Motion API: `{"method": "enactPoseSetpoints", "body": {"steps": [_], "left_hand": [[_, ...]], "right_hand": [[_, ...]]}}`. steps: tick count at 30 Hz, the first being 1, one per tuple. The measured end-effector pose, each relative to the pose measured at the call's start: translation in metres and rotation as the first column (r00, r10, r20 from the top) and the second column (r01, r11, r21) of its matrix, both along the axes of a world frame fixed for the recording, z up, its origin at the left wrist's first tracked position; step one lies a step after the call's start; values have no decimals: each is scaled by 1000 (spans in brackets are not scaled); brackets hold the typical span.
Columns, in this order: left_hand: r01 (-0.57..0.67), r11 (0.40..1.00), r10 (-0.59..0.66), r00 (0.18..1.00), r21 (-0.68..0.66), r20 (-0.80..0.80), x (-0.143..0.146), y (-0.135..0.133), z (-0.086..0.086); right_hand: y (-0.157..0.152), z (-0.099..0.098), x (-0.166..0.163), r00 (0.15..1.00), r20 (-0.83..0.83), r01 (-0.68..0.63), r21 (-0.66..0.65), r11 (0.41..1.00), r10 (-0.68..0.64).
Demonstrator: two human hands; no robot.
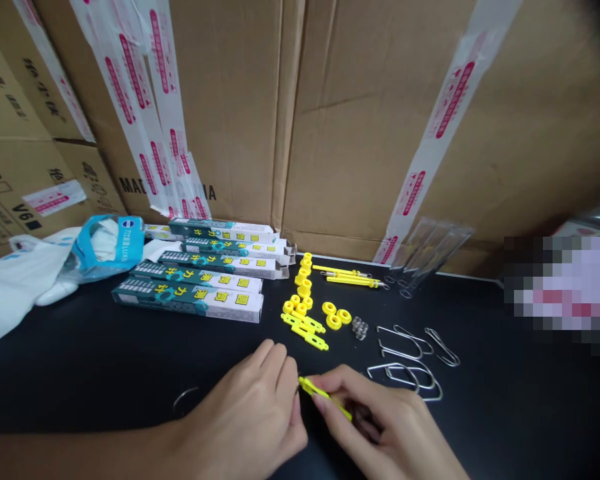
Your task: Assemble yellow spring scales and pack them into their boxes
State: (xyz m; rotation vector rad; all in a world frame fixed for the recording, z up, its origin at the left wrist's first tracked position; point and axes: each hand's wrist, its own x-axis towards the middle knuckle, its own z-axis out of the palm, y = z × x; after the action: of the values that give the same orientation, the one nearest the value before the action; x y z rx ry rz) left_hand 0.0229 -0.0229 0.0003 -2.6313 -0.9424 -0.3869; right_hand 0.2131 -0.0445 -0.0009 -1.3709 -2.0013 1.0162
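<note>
My right hand [380, 417] pinches a narrow yellow plastic strip [325, 396] between thumb and fingers, its far end pointing toward my left hand. My left hand [260, 407] is closed right at that end; whatever its fingertips grip is hidden. A thin curved wire [185, 398] shows beside the left wrist. Just beyond both hands lie similar flat yellow strips [310, 336] with slots. Around them are small yellow caps [300, 305], yellow rings [334, 321] and a few small springs [360, 328]. Bent metal wire hooks [407, 377] lie to the right.
Several green-and-white printed boxes [190, 299] are stacked at back left, near a blue-and-white plastic packet [107, 247]. Yellow rods with metal ends [353, 278] and clear tubes [433, 250] lie at the back. Large cardboard [330, 133] walls the black table; a blurred patch covers the far right.
</note>
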Motion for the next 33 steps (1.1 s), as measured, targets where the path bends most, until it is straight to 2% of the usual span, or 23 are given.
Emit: {"method": "enactPoseSetpoints", "body": {"steps": [4, 8, 10, 15, 22, 28, 33], "left_hand": [[8, 998, -8, 1000, -64, -11, -4, -2, 7], [32, 999, -31, 999, 13, -34, -4, -1, 0], [42, 999, -42, 998, 11, -48, -4, 1, -5], [-6, 995, 12, 998, -100, 64, -4, 3, -9], [35, 990, -5, 977, -140, 211, -4, 3, -5], [55, 995, -39, 981, -78, 192, -4, 6, -8], [27, 998, -16, 981, -57, 192, -5, 2, -3]], "right_hand": [[4, 0, -1, 992, -122, 18, -149, 989, -37], [6, 0, -1, 950, -296, 14, -272, 962, -98], [7, 2, -1, 910, -389, 10, -329, 944, -145], [9, 7, 1, 849, -506, -149, -507, 849, -154], [11, 6, 2, 837, -519, -113, -473, 874, -173], [10, 2, 2, 826, -537, -89, -426, 900, -172], [5, -4, 1, 905, -402, 11, -310, 951, -142]]}}
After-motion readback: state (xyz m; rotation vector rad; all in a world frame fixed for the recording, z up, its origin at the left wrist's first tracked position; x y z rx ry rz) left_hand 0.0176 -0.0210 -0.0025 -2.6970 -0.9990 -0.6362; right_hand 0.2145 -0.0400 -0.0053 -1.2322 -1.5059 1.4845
